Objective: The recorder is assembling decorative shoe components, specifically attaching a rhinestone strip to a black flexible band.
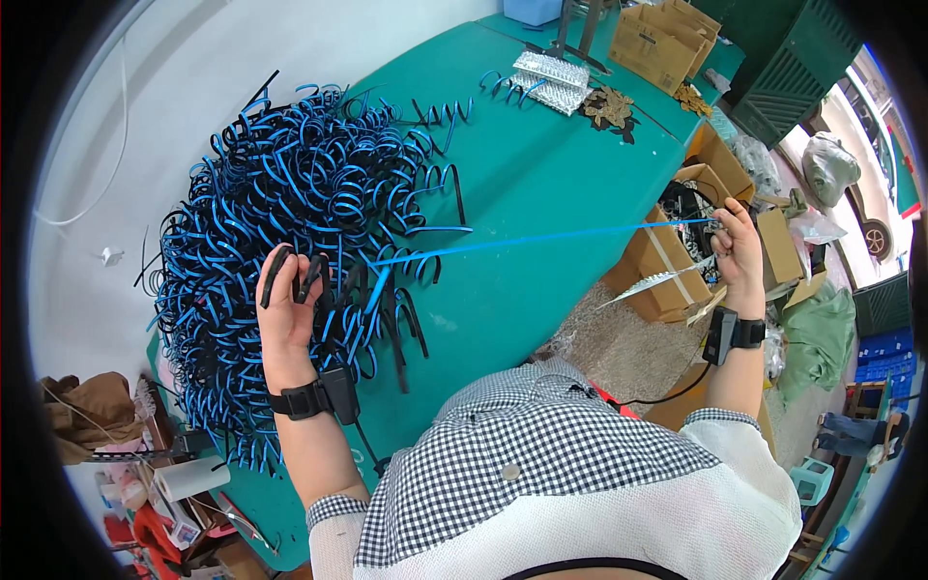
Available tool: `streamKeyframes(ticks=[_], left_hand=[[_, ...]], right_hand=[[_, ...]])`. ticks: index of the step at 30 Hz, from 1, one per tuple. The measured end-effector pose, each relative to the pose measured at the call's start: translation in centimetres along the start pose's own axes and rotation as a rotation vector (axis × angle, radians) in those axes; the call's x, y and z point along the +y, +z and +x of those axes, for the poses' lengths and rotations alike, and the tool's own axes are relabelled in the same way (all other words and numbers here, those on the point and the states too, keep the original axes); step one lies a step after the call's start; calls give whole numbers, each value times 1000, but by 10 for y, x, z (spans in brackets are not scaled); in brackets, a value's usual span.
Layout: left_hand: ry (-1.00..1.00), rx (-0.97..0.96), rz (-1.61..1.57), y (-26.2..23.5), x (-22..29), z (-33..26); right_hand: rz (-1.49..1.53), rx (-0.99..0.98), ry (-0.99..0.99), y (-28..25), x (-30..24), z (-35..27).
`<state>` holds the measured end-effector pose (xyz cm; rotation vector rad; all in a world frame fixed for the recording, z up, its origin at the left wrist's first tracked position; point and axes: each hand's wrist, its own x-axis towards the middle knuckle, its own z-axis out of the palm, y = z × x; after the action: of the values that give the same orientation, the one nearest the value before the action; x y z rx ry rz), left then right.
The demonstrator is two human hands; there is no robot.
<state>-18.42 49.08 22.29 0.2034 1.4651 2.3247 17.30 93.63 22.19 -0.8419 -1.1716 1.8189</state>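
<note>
A big heap of curled blue and black strips (pixel 290 222) lies on the green table (pixel 541 184). My left hand (pixel 288 300) is raised over the heap's near side, its fingers bent around a couple of black strip pieces. My right hand (pixel 737 246) is held out past the table's right edge, pinching the end of one blue strip (pixel 541 239). That strip runs taut and nearly straight from my right hand back to the heap beside my left hand. Both wrists wear black bands with small devices.
Open cardboard boxes (pixel 677 261) stand on the floor beside the table's right edge, under my right hand. A silver packet (pixel 551 79), brown leaf-like pieces (pixel 609 104) and another cardboard box (pixel 662 43) sit at the table's far end. Clutter and a paper roll (pixel 188 477) lie lower left.
</note>
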Motion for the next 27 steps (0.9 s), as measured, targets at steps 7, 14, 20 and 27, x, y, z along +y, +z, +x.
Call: streamKeyframes(ticks=[7,14,20,27], left_hand=[[96,58,-276,-25,9,16],[284,394,20,-15,16,27],[272,283,69,-22,27,43],[488,496,155,52,12,49]], right_hand=[[32,103,14,-44,16,24],[30,224,15,-85,20,34],[42,382,20,-90,11,50],[55,145,-6,-71,-11,32]])
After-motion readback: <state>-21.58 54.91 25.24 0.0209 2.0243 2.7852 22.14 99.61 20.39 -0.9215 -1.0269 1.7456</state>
